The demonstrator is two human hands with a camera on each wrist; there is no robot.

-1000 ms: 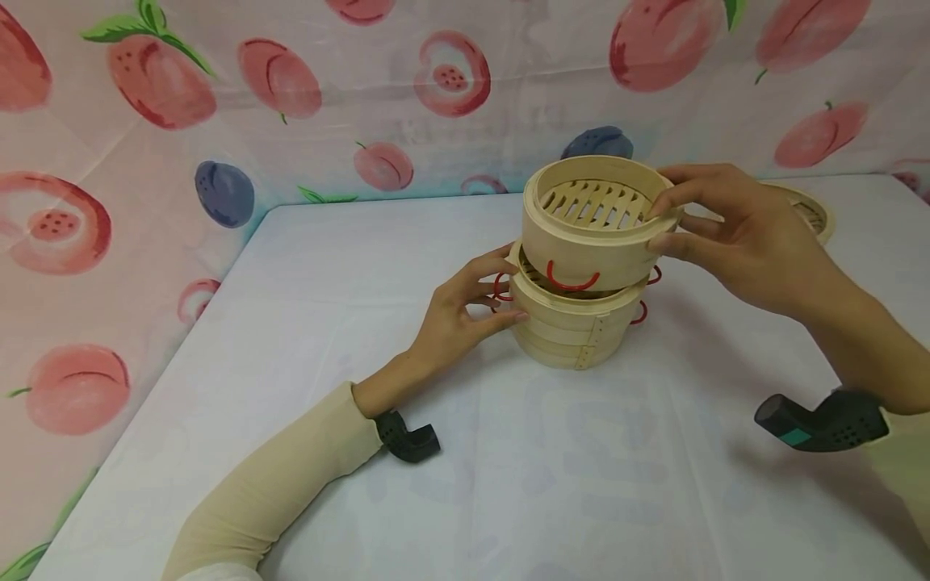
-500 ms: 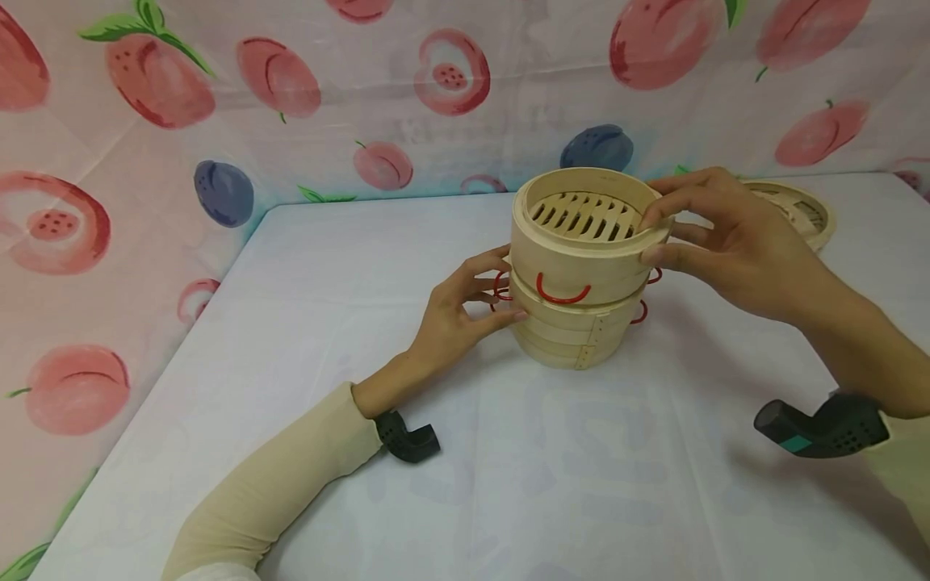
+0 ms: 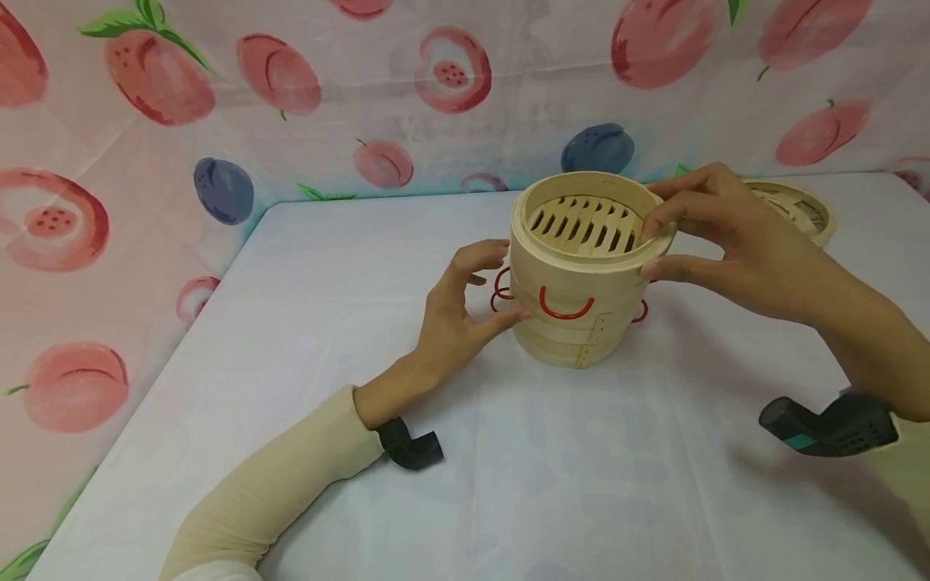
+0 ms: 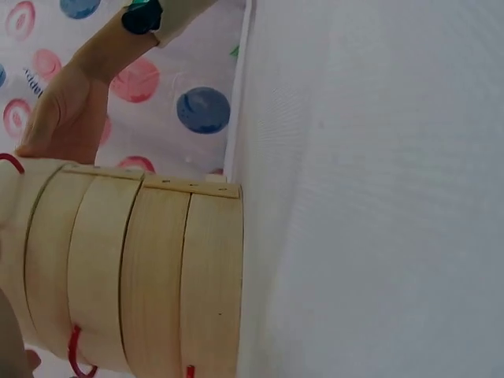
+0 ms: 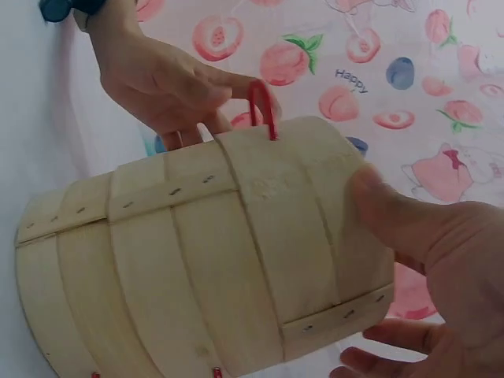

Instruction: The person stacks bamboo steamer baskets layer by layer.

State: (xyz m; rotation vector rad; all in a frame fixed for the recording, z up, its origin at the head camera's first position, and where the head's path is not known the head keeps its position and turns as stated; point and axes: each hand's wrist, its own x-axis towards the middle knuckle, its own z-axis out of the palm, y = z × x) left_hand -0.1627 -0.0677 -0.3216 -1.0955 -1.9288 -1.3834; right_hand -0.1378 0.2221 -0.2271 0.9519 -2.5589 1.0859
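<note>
A stack of round bamboo steamer baskets with red cord handles stands on the table. The top basket [image 3: 617,282] sits level on the lower baskets [image 3: 555,347], its slatted floor showing from above. My right hand [image 3: 748,242] pinches its right rim, fingers inside and thumb outside; the right wrist view shows that thumb [image 5: 378,201] on the wall. My left hand [image 3: 454,319] is at the stack's left side, thumb tip at the wall and other fingers loosely bent beside the red handles [image 3: 501,290]. In the left wrist view the tiers [image 4: 157,268] lie sideways.
A round bamboo lid [image 3: 817,222] lies behind my right hand, partly hidden by it. White cloth covers the table [image 3: 567,468]. A fruit-printed cloth [image 3: 327,97] hangs along the back and left edges.
The top basket has come down from a tilted position onto the lower ones, my right hand lowering with it. My left fingers have loosened from the lower basket's rim.
</note>
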